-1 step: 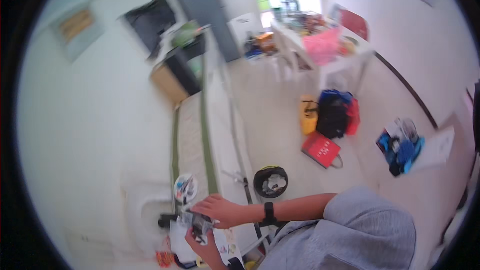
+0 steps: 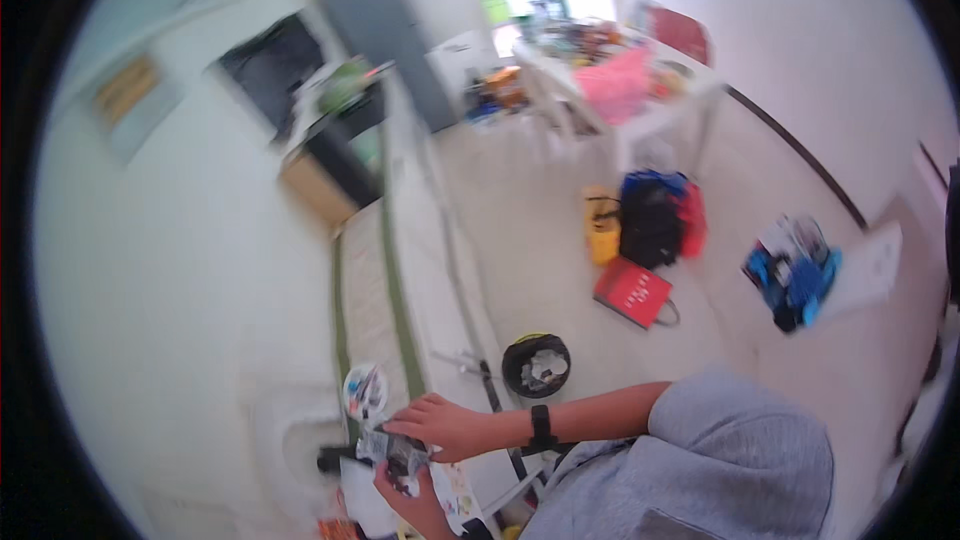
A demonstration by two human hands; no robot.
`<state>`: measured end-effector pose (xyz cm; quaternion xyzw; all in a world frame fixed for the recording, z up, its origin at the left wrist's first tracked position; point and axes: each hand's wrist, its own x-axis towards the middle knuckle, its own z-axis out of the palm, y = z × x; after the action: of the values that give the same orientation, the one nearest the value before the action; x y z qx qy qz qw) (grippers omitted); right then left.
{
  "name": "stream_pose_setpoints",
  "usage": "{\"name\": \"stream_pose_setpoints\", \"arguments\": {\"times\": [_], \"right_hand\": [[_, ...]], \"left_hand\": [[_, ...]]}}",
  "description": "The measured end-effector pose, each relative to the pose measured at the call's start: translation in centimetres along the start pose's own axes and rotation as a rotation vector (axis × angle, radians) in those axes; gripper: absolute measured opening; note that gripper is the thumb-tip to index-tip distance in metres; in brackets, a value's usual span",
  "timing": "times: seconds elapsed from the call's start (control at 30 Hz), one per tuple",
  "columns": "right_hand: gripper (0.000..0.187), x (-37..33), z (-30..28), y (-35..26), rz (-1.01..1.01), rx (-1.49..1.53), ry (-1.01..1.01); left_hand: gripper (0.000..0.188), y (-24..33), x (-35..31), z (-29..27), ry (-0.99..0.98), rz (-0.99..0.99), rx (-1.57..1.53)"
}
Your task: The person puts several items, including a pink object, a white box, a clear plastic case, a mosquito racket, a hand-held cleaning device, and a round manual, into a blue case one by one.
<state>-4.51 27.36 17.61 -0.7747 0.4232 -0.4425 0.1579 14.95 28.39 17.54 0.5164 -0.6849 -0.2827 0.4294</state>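
Observation:
Both my hands are together above the near end of the long narrow table, holding a crinkled clear plastic packet with something dark in it (image 2: 404, 456). From above, my right hand (image 2: 445, 428) reaches over the packet, its fingers closed on the upper edge. My left hand (image 2: 418, 506) grips the same packet from below, with thumb and fingers around it. What the dark contents are is too blurred to tell. Just beyond my hands stands a round white tub of small mixed items (image 2: 366, 392). A white sheet (image 2: 365, 500) lies beneath, beside small colourful pieces (image 2: 458, 488).
The long table (image 2: 365, 280) runs along the wall to a cardboard box (image 2: 318, 190). On the floor are a black bin (image 2: 536, 365), a red paper bag (image 2: 634, 292), a black bag (image 2: 652, 230) and a pile of blue items (image 2: 795, 275). Farther off stands a loaded white table (image 2: 700, 90).
The view has shifted slightly, so the room sits a little farther left and the lower scene a bit higher. Both hands keep their hold on the packet.

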Motion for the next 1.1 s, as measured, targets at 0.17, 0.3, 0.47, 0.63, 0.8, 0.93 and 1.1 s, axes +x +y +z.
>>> {"name": "stream_pose_setpoints", "arguments": {"times": [0.17,0.3,0.47,0.63,0.8,0.93,1.1], "right_hand": [[0.072,-12.5,-10.5,-0.5,0.173,-0.163,0.178],[0.072,-25.1,-18.8,-1.4,0.323,-0.253,0.435],[0.078,-38.6,-26.1,-5.0,0.626,-0.254,0.543],[0.08,-46.7,-29.9,-8.3,0.815,-0.209,0.747],[0.078,-52.7,-32.1,-8.1,0.977,-0.301,0.964],[0.079,-56.1,-35.0,-7.0,1.217,-0.422,0.954],[0.081,-59.3,-39.0,-3.8,1.499,-0.128,0.903]], "left_hand": [[0.077,6.7,-5.2,11.1,-0.258,0.056,-0.372],[0.085,15.8,-11.1,19.8,-0.562,-0.027,-0.461],[0.078,24.0,-15.5,28.0,-0.881,-0.076,-0.402],[0.074,28.2,-18.8,36.6,-1.202,-0.027,-0.408],[0.068,31.1,-22.0,45.6,-1.553,-0.119,-0.331],[0.068,32.1,-23.7,54.4,-1.781,-0.238,-0.31],[0.071,31.6,-25.7,65.5,-1.999,-0.247,-0.28]]}}
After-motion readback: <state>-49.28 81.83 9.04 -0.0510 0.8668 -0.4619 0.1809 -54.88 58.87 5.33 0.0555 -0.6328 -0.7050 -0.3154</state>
